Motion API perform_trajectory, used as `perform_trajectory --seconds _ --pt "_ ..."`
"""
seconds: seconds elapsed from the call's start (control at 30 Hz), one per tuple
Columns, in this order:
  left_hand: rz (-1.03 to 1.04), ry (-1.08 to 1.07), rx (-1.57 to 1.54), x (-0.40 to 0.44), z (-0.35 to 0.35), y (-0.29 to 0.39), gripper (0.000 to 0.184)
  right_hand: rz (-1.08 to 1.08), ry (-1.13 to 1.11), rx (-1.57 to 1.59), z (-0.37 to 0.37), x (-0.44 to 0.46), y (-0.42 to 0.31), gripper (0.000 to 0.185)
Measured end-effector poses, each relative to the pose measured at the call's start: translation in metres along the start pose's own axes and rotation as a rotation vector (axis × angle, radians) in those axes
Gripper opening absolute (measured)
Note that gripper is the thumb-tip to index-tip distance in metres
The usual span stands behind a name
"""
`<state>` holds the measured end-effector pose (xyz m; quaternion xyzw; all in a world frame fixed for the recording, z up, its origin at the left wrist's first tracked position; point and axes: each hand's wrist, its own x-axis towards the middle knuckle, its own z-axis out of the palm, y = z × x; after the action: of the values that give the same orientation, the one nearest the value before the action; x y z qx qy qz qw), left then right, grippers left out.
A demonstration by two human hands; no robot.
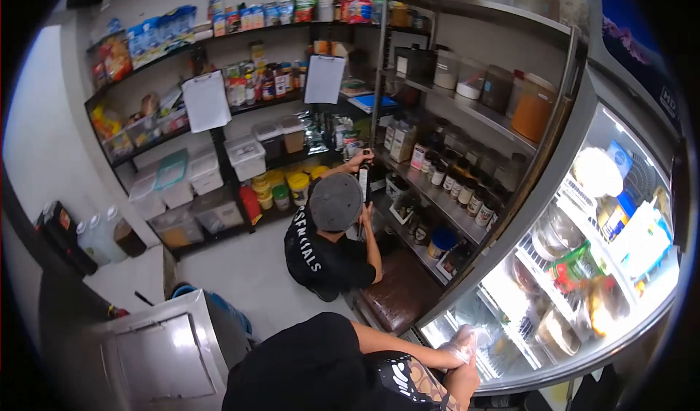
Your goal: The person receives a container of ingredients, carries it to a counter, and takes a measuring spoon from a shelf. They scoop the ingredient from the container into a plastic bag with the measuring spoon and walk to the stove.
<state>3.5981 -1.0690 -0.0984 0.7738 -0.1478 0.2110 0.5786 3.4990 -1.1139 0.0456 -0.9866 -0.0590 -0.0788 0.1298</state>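
At the lower right, my left hand (461, 344) has thin, clear plastic over it that looks like a disposable glove (475, 336). My right hand (462, 382) is just below it, close to the left wrist, with its fingers closed at the plastic. Small and bright in the picture, the fingers of the left hand do not show clearly. Both hands are in front of the lit glass-door fridge (503, 320). Its shelves hold a metal bowl (558, 234), a green packet (574, 267) and wrapped food.
A co-worker in a cap (335, 202) crouches ahead, holding a dark bottle (364, 177) at a metal rack (467, 207) of jars. Stocked shelves (248, 108) line the back wall. A steel chest (164, 353) stands lower left, beside a blue bin (226, 312). A brown box-like surface (401, 291) sits near the fridge.
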Motion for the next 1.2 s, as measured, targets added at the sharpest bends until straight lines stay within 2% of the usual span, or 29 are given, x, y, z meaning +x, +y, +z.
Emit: perform_trajectory --seconds 0.03,0.13,0.17,0.23,0.33,0.4,0.5,0.53,0.6,0.67,0.73,0.77,0.8,0.83,0.87,0.9,0.93,0.97,1.0,1.07,1.13,1.2 --pt "0.021 -0.034 -0.02 0.0 -0.006 0.015 0.042 -0.018 0.049 -0.025 -0.012 -0.005 -0.005 0.019" --pt "-0.237 -0.141 0.322 0.004 -0.015 0.055 0.054 -0.046 0.134 -0.022 -0.011 -0.006 0.014 0.014" --pt "-0.23 -0.141 0.378 0.003 -0.017 0.064 0.056 -0.042 0.122 0.028 0.016 0.003 0.048 0.013" --pt "-0.217 -0.144 0.489 0.001 -0.019 0.078 0.06 -0.023 0.134 0.106 0.013 0.003 0.053 0.012" --pt "-0.276 -0.286 0.453 0.005 -0.024 0.089 0.063 -0.116 0.149 0.092 0.028 0.001 0.072 0.013" --pt "-0.257 -0.287 0.438 0.0 -0.017 0.083 0.053 -0.055 0.116 0.225 0.022 -0.003 0.065 0.016" --pt "-0.354 -0.374 0.338 -0.007 -0.006 0.082 0.054 0.075 0.073 0.462 0.01 -0.007 0.056 0.02" --pt "-0.338 -0.364 0.294 -0.01 -0.006 0.083 0.052 0.13 0.063 0.548 0.009 -0.01 0.059 0.022" --pt "-0.306 -0.364 0.192 -0.02 0.001 0.087 0.048 0.069 0.068 0.397 0.016 -0.015 0.076 0.02" --pt "0.136 -0.35 0.12 -0.038 0.037 0.046 0.036 0.028 0.054 0.191 0.043 -0.015 0.121 0.021" --pt "-0.073 -0.643 -0.079 -0.027 0.01 0.103 0.038 0.129 0.008 0.014 0.023 -0.019 0.132 0.024" --pt "-0.196 -0.771 -0.153 -0.019 -0.005 0.132 0.04 0.208 -0.005 0.007 0.02 -0.025 0.146 0.019" --pt "-0.137 -0.79 -0.147 -0.038 0.019 0.104 0.047 0.316 0.006 0.008 0.011 -0.03 0.154 0.021" --pt "-0.198 -0.869 -0.037 -0.048 0.028 0.101 0.055 0.319 0.138 0.052 0.003 -0.041 0.165 0.02" --pt "-0.351 -0.788 -0.283 -0.045 0.027 0.124 0.057 0.351 0.16 0.105 -0.012 -0.049 0.171 0.019" --pt "-0.439 -0.953 -0.252 -0.031 0.022 0.15 0.06 0.405 0.185 0.068 -0.013 -0.062 0.182 0.018" --pt "-0.506 -1.027 -0.304 -0.035 0.035 0.147 0.055 0.428 0.213 0.109 -0.019 -0.077 0.19 0.017" --pt "-0.45 -1.128 -0.147 -0.029 0.043 0.156 0.05 0.507 0.172 0.081 -0.012 -0.089 0.198 0.016" --pt "-0.365 -1.2 0.01 -0.027 0.055 0.173 0.047 0.497 0.224 0.071 -0.014 -0.106 0.206 0.01" --pt "0.106 -1.237 0.341 -0.042 0.089 0.18 0.037 0.66 0.227 0.071 -0.016 -0.136 0.219 0.01" --pt "0.423 -1.127 0.325 -0.056 0.122 0.176 0.03 0.755 0.235 0.095 -0.024 -0.161 0.227 0.016" --pt "0.614 -0.987 0.184 -0.063 0.149 0.177 0.027 0.885 0.283 0.071 -0.026 -0.187 0.229 0.025"
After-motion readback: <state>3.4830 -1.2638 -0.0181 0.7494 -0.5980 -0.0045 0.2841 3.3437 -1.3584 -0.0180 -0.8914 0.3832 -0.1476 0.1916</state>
